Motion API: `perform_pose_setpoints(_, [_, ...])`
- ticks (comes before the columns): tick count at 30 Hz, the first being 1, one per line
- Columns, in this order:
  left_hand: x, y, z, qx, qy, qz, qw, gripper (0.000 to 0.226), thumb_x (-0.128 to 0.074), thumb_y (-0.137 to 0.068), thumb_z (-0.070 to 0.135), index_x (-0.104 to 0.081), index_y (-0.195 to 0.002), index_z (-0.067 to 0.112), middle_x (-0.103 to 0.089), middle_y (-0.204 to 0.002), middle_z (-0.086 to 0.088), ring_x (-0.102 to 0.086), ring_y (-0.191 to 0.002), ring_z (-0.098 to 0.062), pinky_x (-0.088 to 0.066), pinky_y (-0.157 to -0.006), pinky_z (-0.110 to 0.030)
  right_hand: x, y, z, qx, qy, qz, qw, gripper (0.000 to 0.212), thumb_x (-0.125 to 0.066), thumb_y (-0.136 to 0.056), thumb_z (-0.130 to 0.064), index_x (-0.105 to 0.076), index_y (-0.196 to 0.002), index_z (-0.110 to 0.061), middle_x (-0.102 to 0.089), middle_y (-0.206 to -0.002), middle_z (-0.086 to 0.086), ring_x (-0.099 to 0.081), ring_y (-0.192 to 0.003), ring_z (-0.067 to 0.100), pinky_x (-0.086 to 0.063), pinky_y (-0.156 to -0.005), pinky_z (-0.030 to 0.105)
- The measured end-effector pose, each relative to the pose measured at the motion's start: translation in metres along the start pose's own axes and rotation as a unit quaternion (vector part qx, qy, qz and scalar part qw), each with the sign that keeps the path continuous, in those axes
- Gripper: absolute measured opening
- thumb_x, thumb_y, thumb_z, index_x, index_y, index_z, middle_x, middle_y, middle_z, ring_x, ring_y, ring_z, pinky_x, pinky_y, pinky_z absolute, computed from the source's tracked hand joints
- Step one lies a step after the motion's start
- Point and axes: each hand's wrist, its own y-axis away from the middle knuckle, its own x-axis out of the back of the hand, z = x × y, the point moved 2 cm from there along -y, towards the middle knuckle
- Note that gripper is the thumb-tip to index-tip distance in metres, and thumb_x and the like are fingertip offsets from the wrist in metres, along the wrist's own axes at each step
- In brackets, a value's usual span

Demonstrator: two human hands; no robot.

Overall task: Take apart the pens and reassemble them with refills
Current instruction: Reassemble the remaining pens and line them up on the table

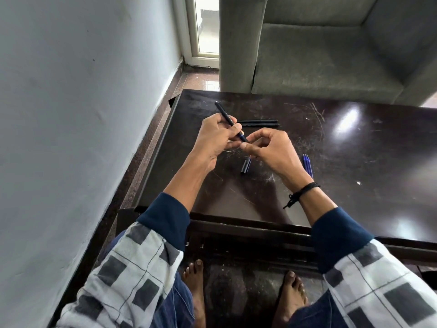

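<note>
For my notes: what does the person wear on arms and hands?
The left sleeve and right sleeve are white with grey squares, ending in dark blue cuffs. A black cord bracelet circles the right wrist. The left hand and right hand are bare.

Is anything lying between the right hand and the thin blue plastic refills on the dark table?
Nothing visible does. The thin blue plastic refills lie on the dark wooden table, just right of the wrist of the right hand. The short dark pen cap lies left of that path, beneath the hand.
</note>
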Motion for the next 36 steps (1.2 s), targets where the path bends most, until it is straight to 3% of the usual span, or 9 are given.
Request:
perform_pose_setpoints(6, [-0.0014,0.0005,-0.001,0.001,0.003,-0.003,1.0,0.019,-0.065,-0.096,0.003,-0.061,-0.114,-0.003,-0.072,-0.085,-0.008,-0.074,-0.081,-0.02,-0.064,-0.072,-0.03,-0.0015,-0.0015,0.0005,-0.014,0.013,0.01,1.0,0.012,-0.079,-0.085,-0.022,-0.072,-0.087,-0.011,-0.075,-0.075,0.004,-0.068,-0.063,0.01,-0.058,-0.072,0.034])
perform_pose_setpoints(13, [-0.002,0.0002,-0.0026,0.001,0.002,-0.006,1.0,0.017,-0.065,-0.095,0.002,-0.062,-0.112,-0.002,-0.072,-0.087,-0.01,-0.073,-0.081,-0.02,-0.062,-0.067,-0.027,-0.0011,-0.0007,0.0008,-0.01,0.04,0.012,0.999,0.018,-0.083,-0.081,-0.03,-0.072,-0.087,-0.018,-0.075,-0.077,-0.001,-0.073,-0.07,0.012,-0.058,-0.069,0.028])
perform_pose_setpoints(20, [-0.0025,-0.0013,-0.0031,-0.001,0.007,-0.015,1.0,0.013,-0.064,-0.096,0.0,-0.062,-0.109,0.0,-0.071,-0.083,-0.01,-0.071,-0.071,-0.014,-0.06,-0.064,-0.025,-0.0024,-0.0034,0.0017,-0.019,0.038,-0.021,0.999,0.012,-0.07,-0.092,-0.028,-0.073,-0.084,-0.019,-0.076,-0.071,-0.002,-0.072,-0.072,0.015,-0.059,-0.083,0.049])
perform_pose_setpoints(26, [-0.0016,-0.0022,-0.0036,-0.001,0.016,-0.014,1.0,0.012,-0.064,-0.095,0.0,-0.062,-0.107,0.001,-0.072,-0.085,-0.011,-0.072,-0.07,-0.014,-0.061,-0.064,-0.026,-0.0016,-0.0021,0.0015,-0.003,0.039,0.004,0.999,0.017,-0.081,-0.082,-0.028,-0.069,-0.088,-0.019,-0.076,-0.076,0.0,-0.073,-0.069,0.013,-0.06,-0.079,0.042])
perform_pose_setpoints(32, [-0.0003,-0.0032,-0.0036,0.0,0.023,-0.021,1.0,0.009,-0.064,-0.095,-0.001,-0.061,-0.102,0.004,-0.072,-0.082,-0.01,-0.071,-0.066,-0.012,-0.06,-0.064,-0.026,-0.0059,-0.0044,0.0038,-0.004,0.032,-0.007,0.999,0.008,-0.07,-0.092,-0.023,-0.071,-0.084,-0.019,-0.076,-0.072,-0.001,-0.072,-0.071,0.015,-0.058,-0.085,0.046])
perform_pose_setpoints(36, [0.002,-0.0036,-0.0027,0.005,0.02,-0.021,1.0,0.01,-0.065,-0.095,0.0,-0.062,-0.103,0.004,-0.073,-0.084,-0.011,-0.071,-0.067,-0.013,-0.061,-0.066,-0.028,-0.0071,-0.0023,0.0009,0.002,0.006,-0.021,1.0,0.007,-0.071,-0.093,-0.021,-0.072,-0.088,-0.017,-0.076,-0.075,0.005,-0.07,-0.069,0.016,-0.06,-0.078,0.042])
